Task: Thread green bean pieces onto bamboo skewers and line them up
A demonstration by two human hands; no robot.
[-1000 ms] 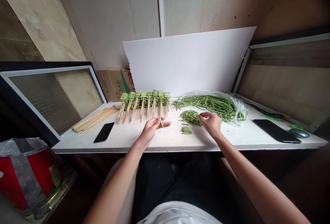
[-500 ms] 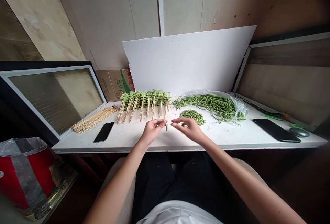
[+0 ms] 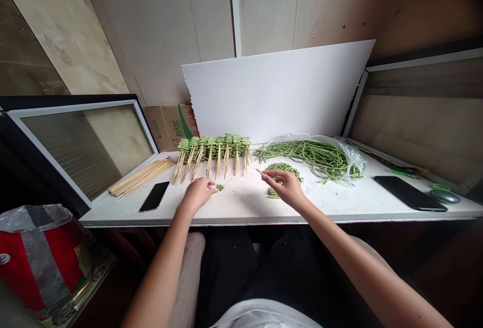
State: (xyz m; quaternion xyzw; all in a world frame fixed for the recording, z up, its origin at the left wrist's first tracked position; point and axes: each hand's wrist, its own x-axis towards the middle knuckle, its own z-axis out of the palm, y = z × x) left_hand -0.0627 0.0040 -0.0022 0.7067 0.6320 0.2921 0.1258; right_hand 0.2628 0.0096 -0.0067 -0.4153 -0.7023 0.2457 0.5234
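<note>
Beige panelled wall [image 3: 151, 26] fills the upper frame; a white board [image 3: 279, 91] leans against it. A framed glass panel [image 3: 86, 149] stands left of the white worktop [image 3: 241, 207], a second framed panel [image 3: 426, 121] right.

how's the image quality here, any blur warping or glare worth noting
Head view: strong wide-angle warping leans the wall panels and the framed glass panel outward; light is soft, with only faint shadows under the left hand and right hand; small glare shows on the plastic bag; the bean piece at the right fingertips reads clearly, no heavy blur.
</note>
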